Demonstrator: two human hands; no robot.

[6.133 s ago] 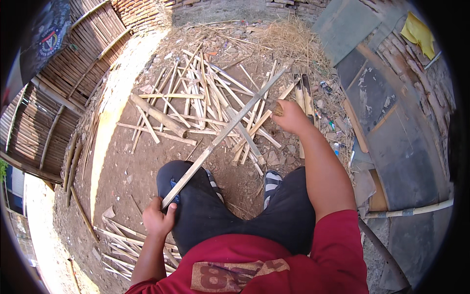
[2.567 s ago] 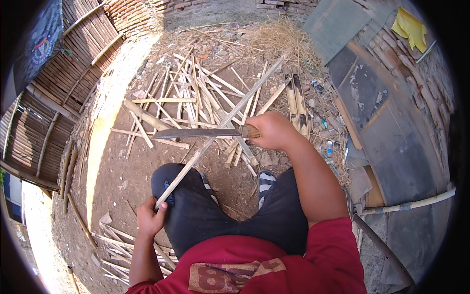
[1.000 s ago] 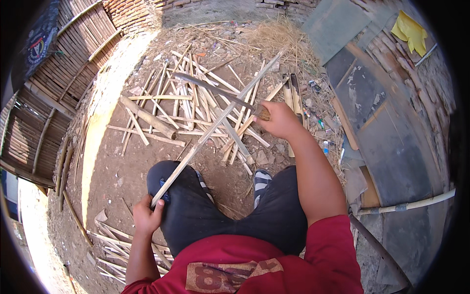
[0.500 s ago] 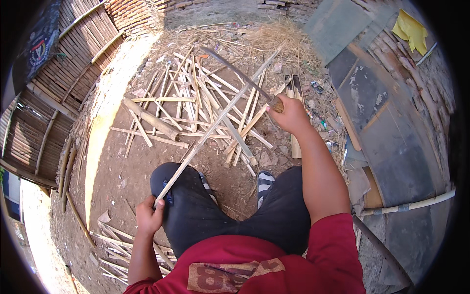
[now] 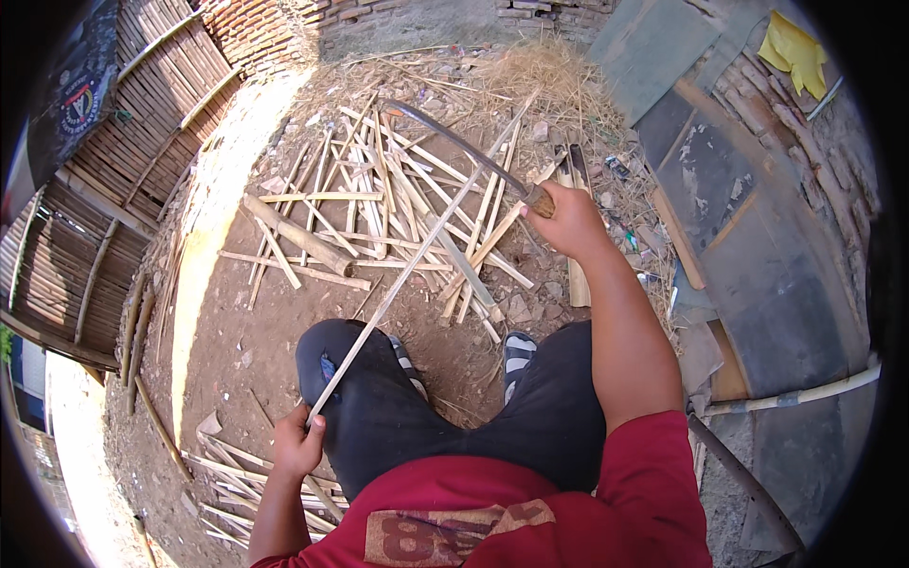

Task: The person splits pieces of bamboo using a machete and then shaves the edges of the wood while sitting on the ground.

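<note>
My left hand (image 5: 298, 445), beside my left knee, is closed around the near end of a long pale bamboo strip (image 5: 383, 308). The strip slants away from me over the knee, up and to the right. My right hand (image 5: 570, 222) grips the wooden handle of a long curved knife (image 5: 454, 140), whose dark blade points to the far left. Blade and strip cross; whether they touch, I cannot tell. Past the blade, the strip's far end is hard to separate from the split strips (image 5: 407, 194) piled on the ground.
A thick round bamboo piece (image 5: 298, 235) lies left of the pile. More strips (image 5: 256, 488) lie at my lower left. Dark panels (image 5: 757, 275) lie on the right, with a bamboo wall (image 5: 156, 85) at the left and dry straw (image 5: 544, 71) at the back.
My left hand has drawn back toward me with the strip, so the strip has slid nearer under the blade. My right hand and the knife have barely moved.
</note>
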